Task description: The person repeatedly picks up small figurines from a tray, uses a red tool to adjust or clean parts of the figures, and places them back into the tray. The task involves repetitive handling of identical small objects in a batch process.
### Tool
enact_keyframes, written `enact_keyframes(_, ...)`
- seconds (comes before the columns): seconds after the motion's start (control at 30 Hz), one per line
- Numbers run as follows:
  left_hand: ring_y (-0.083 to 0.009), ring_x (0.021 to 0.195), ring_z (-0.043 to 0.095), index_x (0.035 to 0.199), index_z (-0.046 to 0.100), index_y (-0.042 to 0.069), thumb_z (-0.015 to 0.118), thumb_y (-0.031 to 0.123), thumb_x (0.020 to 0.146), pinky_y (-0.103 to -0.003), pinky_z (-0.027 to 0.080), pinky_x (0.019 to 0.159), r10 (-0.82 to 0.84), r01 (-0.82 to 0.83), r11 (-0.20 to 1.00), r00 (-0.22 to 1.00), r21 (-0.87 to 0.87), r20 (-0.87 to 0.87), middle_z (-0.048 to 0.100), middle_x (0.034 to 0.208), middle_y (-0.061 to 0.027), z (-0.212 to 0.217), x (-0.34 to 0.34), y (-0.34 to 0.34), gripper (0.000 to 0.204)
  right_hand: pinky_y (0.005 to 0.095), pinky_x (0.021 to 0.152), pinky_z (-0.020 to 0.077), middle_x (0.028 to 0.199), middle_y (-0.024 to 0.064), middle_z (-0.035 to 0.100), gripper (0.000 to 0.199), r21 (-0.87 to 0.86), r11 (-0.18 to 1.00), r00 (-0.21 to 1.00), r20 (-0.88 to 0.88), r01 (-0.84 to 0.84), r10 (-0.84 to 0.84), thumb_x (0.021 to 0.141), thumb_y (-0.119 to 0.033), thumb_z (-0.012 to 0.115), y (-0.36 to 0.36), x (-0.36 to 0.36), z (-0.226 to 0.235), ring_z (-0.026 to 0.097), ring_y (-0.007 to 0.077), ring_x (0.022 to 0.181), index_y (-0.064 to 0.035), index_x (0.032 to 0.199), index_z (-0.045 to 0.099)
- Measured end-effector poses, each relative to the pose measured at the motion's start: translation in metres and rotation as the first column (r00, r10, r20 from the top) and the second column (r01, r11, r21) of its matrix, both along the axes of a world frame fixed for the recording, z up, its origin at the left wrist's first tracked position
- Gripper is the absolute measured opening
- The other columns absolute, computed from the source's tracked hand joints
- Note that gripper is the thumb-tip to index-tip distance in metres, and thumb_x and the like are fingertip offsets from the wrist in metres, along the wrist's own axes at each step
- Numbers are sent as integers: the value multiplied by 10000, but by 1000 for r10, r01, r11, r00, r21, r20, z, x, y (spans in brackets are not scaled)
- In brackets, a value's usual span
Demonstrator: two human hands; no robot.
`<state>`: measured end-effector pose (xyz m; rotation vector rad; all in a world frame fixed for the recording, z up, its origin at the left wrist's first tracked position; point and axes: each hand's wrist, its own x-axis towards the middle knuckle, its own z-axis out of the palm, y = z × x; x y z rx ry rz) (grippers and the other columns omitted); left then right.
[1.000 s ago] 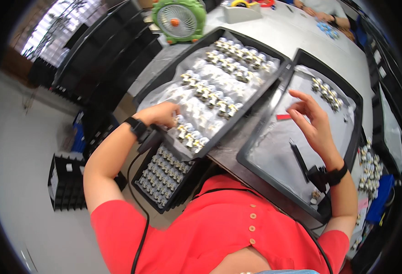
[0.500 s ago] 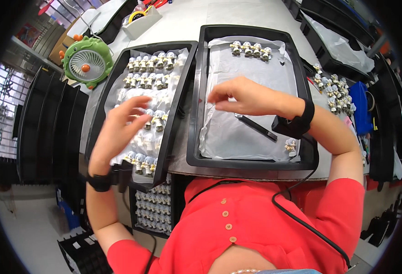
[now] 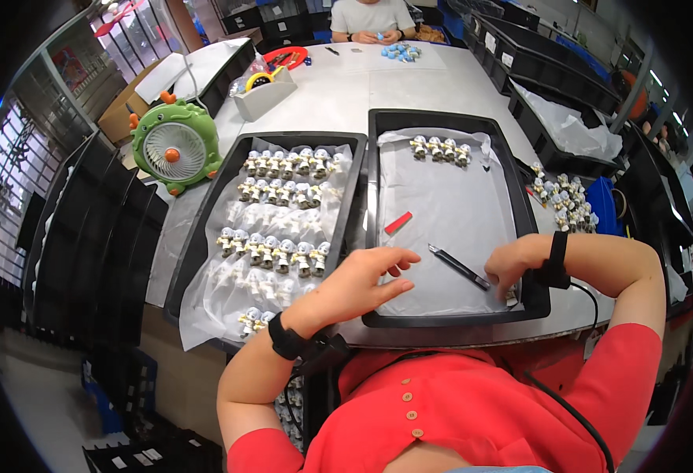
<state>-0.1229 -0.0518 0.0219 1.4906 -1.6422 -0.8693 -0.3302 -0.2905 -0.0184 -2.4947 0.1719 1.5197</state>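
My left hand (image 3: 368, 282) is open, fingers apart, above the left rim of the right black tray (image 3: 373, 181). My right hand (image 3: 512, 262) is curled down at the near right corner of that tray. Its fingers are closed about a small white-and-gold figurine (image 3: 512, 299), which they mostly cover. Beside that hand lies a black utility knife (image 3: 458, 266) on the white lining sheet (image 3: 441, 201). A red strip (image 3: 398, 223) rests further left on the sheet. A short row of figurines (image 3: 439, 150) stands at the tray's far end.
The left black tray (image 3: 174, 292) holds rows of figurines, some under thin sheeting. A green fan (image 3: 174, 147) stands beyond it. Loose figurines (image 3: 568, 203) and a blue bin (image 3: 603, 203) are at the right. Across the table, a person in white (image 3: 372, 20) handles blue pieces.
My left hand has moved right, from over the left tray to the right tray's edge. My right hand has gone down to the near right corner figurine, uncovering the red strip. The view has tilted up.
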Motion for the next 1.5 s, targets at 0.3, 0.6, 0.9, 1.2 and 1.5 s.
enact_keyframes(0.3, -189, 910, 631, 1163, 568, 29, 660, 144, 839, -316, 498, 800, -35, 35, 998, 999, -43, 0, 639, 1040, -113, -2, -4, 3, 356, 378, 719, 480, 902, 123, 662, 465, -48, 998, 989, -144, -51, 43, 666, -407, 725, 4, 9, 8, 620, 283, 848, -52, 960, 654)
enact_keyframes(0.6, -178, 1008, 590, 1343, 384, 62, 516, 280, 954, -292, 465, 867, 268, -147, 958, 759, 244, -593, 508, 1230, -88, -8, -3, -9, 465, 369, 701, 495, 877, 160, 636, 422, 228, 971, 719, 686, -70, -109, 675, -210, 725, 41, 70, 103, 622, 304, 805, -4, 1004, 559)
enact_keyframes(0.9, -128, 921, 602, 1290, 433, 55, 459, 211, 977, -269, 505, 784, 147, -219, 972, 309, 80, -940, 583, 1066, -48, 13, -4, -14, 351, 308, 820, 466, 1064, 80, 605, 547, 587, 775, 123, 809, -235, -575, 693, -153, 772, 65, 93, 89, 587, 183, 940, -51, 1171, 527)
enact_keyframes(1.2, -182, 933, 609, 1296, 393, 32, 492, 219, 961, -285, 511, 758, 153, -252, 962, 182, 104, -971, 526, 1120, -80, -5, -8, -29, 396, 334, 852, 474, 1246, 109, 446, 891, 547, 793, -25, 819, -268, -573, 593, -172, 855, 63, 96, 34, 479, 225, 1108, -77, 1339, 378)
enact_keyframes(1.5, -150, 934, 559, 1215, 434, 66, 499, 237, 949, -296, 479, 790, 264, -252, 943, 175, 216, -949, 552, 1018, -54, -20, -9, -26, 323, 361, 860, 442, 1194, 124, 468, 859, 542, 781, -27, 816, -310, -577, 574, -142, 838, 69, 99, 19, 465, 284, 1081, -74, 1312, 402)
